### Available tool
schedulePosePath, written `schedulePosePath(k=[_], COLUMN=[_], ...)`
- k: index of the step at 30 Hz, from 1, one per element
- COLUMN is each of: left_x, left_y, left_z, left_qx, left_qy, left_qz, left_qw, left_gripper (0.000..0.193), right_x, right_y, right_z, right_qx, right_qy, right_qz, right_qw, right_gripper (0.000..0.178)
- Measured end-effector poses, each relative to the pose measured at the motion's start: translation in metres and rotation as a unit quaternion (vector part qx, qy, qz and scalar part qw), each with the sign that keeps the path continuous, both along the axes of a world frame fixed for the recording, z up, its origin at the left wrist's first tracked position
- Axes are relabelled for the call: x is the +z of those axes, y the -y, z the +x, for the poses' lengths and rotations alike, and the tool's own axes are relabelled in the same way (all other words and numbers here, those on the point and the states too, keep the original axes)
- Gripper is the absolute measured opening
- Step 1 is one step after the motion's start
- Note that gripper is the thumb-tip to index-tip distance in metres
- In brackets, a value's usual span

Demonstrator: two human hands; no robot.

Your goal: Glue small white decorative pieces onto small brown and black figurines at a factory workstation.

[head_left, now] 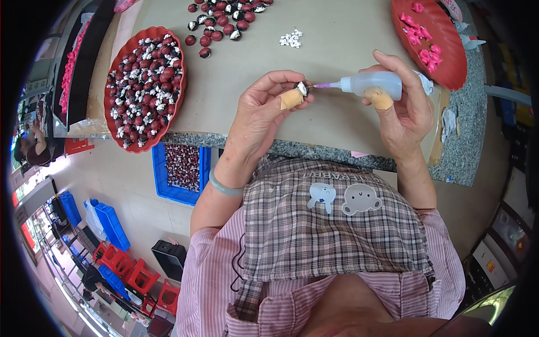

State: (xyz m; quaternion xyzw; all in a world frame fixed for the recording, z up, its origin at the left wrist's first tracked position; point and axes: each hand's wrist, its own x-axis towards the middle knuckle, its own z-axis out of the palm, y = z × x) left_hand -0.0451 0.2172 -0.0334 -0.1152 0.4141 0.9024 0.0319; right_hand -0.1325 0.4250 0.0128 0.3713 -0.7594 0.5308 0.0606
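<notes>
Between the thumb and fingers of my left hand [261, 109] is a small black-and-white ball [302, 88], of the same sort as the dark red ones on the table. My right hand [405, 106] is wrapped round a translucent squeeze bottle [387, 84], held sideways. Its thin purple-tipped nozzle [325, 85] points left and reaches close to the ball; whether it touches I cannot tell. Tan tape covers both thumbs. Beyond my hands lies a little heap of small white pieces [291, 38]. Loose dark red, black and white balls [227, 19] are spread at the far side.
On the left, a red scalloped tray [181, 92] is full of balls with white pieces. Another red tray [456, 67], holding pink pieces, stands at the far right. A blue crate [160, 178] of similar balls sits below the table's stone edge [314, 151]. Red stools [140, 275] stand lower left.
</notes>
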Motion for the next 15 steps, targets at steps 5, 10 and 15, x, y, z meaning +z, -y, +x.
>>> schedulePosePath(k=[5, 10, 15], left_x=[0.0002, 0.0002, 0.0005], left_y=[-0.0007, -0.0012, -0.0022], left_z=[0.0002, 0.0004, 0.0003], left_qx=[0.000, -0.002, -0.005], left_qy=[0.002, 0.006, 0.012], left_qz=[0.004, -0.001, -0.005], left_qw=[1.000, 1.000, 1.000], left_gripper=[0.027, 0.027, 0.027], right_x=[0.0021, 0.0032, 0.0053], right_y=[-0.0003, 0.0005, 0.0023], right_z=[0.0017, 0.0026, 0.0024], right_qx=[-0.003, 0.000, -0.002], right_qy=[-0.034, -0.049, -0.069], right_qz=[0.037, 0.048, 0.056], right_qw=[0.999, 0.998, 0.996], right_gripper=[0.041, 0.040, 0.041])
